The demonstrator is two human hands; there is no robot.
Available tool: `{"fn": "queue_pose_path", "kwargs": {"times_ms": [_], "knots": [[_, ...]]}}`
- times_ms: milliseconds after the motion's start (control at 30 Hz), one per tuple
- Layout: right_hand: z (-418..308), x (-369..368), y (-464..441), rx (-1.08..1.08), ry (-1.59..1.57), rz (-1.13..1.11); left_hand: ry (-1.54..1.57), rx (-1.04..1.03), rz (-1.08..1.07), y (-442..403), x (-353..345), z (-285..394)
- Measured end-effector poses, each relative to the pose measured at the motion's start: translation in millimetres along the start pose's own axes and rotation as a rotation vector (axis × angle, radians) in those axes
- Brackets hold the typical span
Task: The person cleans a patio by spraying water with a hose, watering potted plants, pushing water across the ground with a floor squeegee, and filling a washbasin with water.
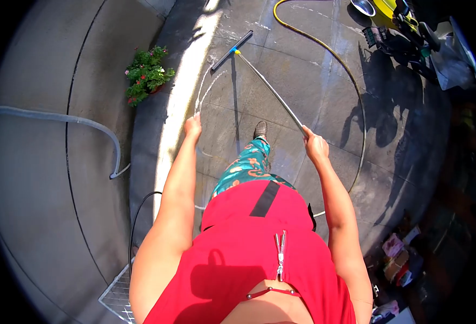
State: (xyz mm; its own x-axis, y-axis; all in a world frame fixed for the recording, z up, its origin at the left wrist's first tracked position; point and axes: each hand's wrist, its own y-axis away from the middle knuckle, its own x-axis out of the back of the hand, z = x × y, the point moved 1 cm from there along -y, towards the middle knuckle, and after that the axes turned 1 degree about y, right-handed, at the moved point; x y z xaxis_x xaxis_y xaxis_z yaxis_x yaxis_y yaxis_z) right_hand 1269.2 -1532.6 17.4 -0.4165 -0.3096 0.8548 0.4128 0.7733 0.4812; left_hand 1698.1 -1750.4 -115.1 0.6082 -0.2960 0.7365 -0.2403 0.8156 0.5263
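Observation:
My left hand (192,127) is closed, and water (208,89) spurts from its fingertips in thin arcs onto the paving. It appears to grip a hose, whose end is hidden by the fingers and forearm. My right hand (316,147) is wrapped round the top of the metal pole of a floor squeegee (273,89). The squeegee's dark blade (224,58), joined to the pole by a yellow and blue fitting, rests on the wet floor ahead and slants up to the right. The water lands near the blade's lower left end.
A yellow hose (332,51) curves along the right and passes behind my body. A potted flowering plant (147,75) stands by the left wall, where a grey pipe (60,117) hangs. A metal bowl (363,7) and a cluttered stand (405,43) are at the upper right.

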Motion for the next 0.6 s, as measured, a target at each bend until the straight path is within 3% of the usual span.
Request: {"fn": "queue_pose_path", "kwargs": {"times_ms": [167,267,300,400,467,600], "knots": [[45,45,8,-0.14,-0.099,-0.03,-0.035,-0.092,-0.023,-41,-7,31],[104,75,67,-0.316,-0.09,-0.099,0.014,-0.047,-0.033,-63,-18,35],[126,83,93,-0.362,-0.077,-0.11,-0.029,0.076,-0.069,-50,-11,55],[175,116,166,-0.523,-0.098,-0.147,-0.08,0.067,-0.067,-82,-37,42],[215,115,212,-0.471,-0.16,-0.008,-0.011,-0.067,-0.031,-100,-53,37],[248,137,235,-0.612,-0.078,-0.103,0.053,-0.076,-0.063,-96,-63,70]]}}
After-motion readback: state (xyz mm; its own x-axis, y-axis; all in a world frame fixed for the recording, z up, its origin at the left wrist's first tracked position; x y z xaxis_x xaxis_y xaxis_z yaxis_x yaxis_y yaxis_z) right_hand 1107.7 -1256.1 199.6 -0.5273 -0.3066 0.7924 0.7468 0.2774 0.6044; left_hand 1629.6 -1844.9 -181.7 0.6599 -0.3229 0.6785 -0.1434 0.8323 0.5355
